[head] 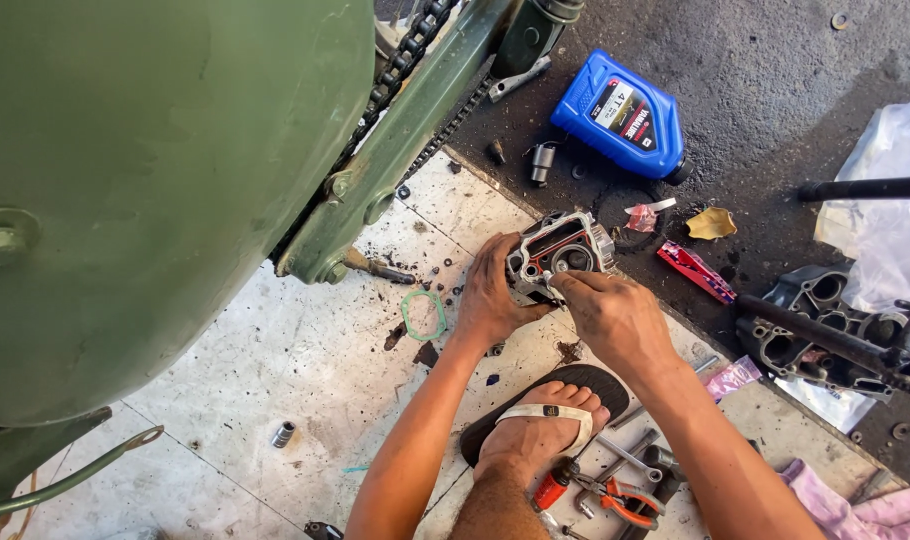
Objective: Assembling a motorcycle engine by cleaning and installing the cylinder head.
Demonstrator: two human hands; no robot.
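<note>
Green metal of a vehicle body (145, 190) fills the left side, with a chain (400, 60) along its frame. On the tiled floor (275, 370) lies a blue oil bottle (620, 115), and a dark engine casing (825, 330) is at the right. Between both hands sits the cylinder head (560, 252), just above the sandalled foot (545, 425). Left hand (493, 300) grips its left side with curled fingers. Right hand (615, 315) pinches its lower edge, fingers nearly closed. Pliers (615, 497) lie beside the foot, and a green gasket (423, 315) lies left of the hands.
</note>
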